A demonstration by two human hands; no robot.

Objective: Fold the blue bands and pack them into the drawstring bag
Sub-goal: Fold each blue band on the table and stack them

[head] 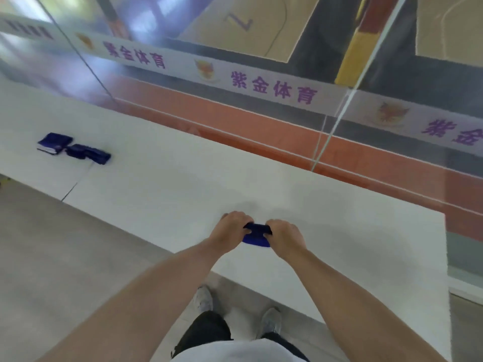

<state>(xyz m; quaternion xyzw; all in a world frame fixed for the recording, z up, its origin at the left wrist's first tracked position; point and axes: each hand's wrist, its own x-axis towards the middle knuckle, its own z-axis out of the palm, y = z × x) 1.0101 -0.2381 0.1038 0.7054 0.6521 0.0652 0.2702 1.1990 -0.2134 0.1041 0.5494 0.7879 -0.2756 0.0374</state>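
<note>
From the head camera, both bare forearms reach forward over a long white table (pixel 339 231) that runs from the near right edge away to the far left. The left hand (pixel 230 228) and the right hand (pixel 283 236) sit close together near the table's front edge, each clamped on one end of a small blue band (pixel 257 235) held between them. The fingers of both hands curl over the band's top, and its lower blue edge shows beneath the knuckles, at or just above the table surface; whether it touches the table cannot be told.

Well apart from the hands, far along the table to the left, lie two more dark blue items. One is a flat folded blue piece (pixel 55 143) with a pale edge. Just beside it on the right is a longer, rumpled blue bundle (pixel 88 154). Which of them is the drawstring bag cannot be told.

Below the arms, grey shoes (pixel 270 322) stand on the grey floor (pixel 65 257).
</note>
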